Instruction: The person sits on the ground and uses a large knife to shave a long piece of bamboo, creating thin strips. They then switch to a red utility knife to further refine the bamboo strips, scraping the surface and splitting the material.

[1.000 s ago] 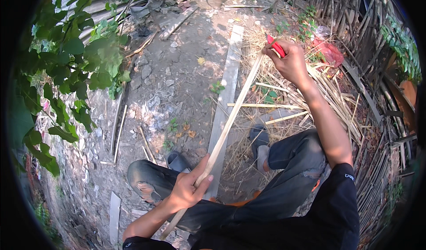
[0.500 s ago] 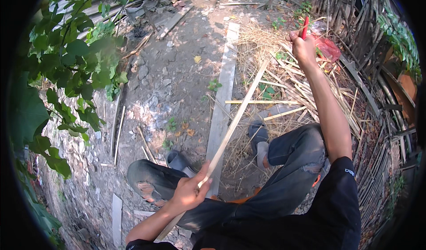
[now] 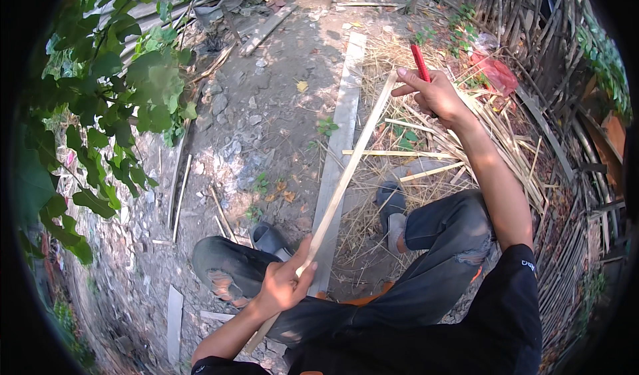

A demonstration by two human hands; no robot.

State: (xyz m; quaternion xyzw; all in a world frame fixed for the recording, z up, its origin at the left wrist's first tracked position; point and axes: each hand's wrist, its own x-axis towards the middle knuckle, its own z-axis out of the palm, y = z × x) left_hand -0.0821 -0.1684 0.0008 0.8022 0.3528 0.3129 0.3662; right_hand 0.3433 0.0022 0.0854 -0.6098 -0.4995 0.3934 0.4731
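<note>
A long pale bamboo strip (image 3: 346, 175) runs slantwise from beside my lap up to the far right. My left hand (image 3: 285, 285) is closed round its lower part, above my thigh, with the strip's near end passing under my wrist. At the far end my right hand (image 3: 436, 98) has its thumb and forefinger beside the tip; whether they touch it I cannot tell. In that same hand is a slim red tool (image 3: 420, 63), pointing up and away between thumb and fingers. Its working end is not visible. Beneath the strip a long grey board (image 3: 341, 118) lies on the ground.
Split strips (image 3: 502, 132) and straw shavings (image 3: 379, 55) are heaped at the right, near a red plastic bag (image 3: 496, 74). A stick fence (image 3: 519, 8) bounds the right side. Leafy branches (image 3: 113, 102) hang at the left. My sandalled feet flank the board.
My right hand has come left and nearer, from above the straw to the strip's far end. The red tool has tilted leftward. My left hand still grips the strip, nearly unmoved.
</note>
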